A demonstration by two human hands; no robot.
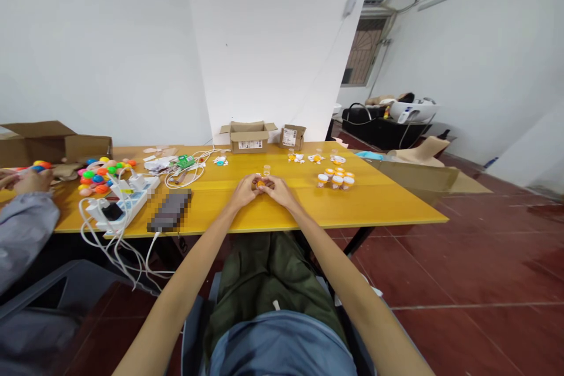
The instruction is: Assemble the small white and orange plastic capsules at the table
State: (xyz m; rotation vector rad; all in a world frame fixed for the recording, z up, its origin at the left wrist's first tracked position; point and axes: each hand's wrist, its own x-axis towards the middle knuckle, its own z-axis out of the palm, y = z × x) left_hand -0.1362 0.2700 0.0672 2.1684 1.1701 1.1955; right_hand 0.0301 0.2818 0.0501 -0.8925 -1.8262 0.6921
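Observation:
My left hand (pixel 247 190) and my right hand (pixel 277 190) meet above the yellow table, fingers curled and closed around a small orange piece (pixel 261 184). Its exact kind is mostly hidden by the fingers. Just behind my hands stands a small clear plastic cup (pixel 267 170). To the right, several clear cups with orange and white tops (pixel 338 177) are grouped together. Beyond them lie small piles of loose parts: orange and white pieces (pixel 296 158), another orange-white pile (pixel 316 158) and a third pile (pixel 338 160). Farther left is a pile of white and teal pieces (pixel 221 161).
A power strip (pixel 132 202) with tangled white cables and a phone (pixel 171 211) lie on the left. Colourful balls (pixel 102 175) are beside a co-worker's hand (pixel 33 181). An open cardboard box (pixel 249 137) and a smaller box (pixel 292 137) stand against the wall.

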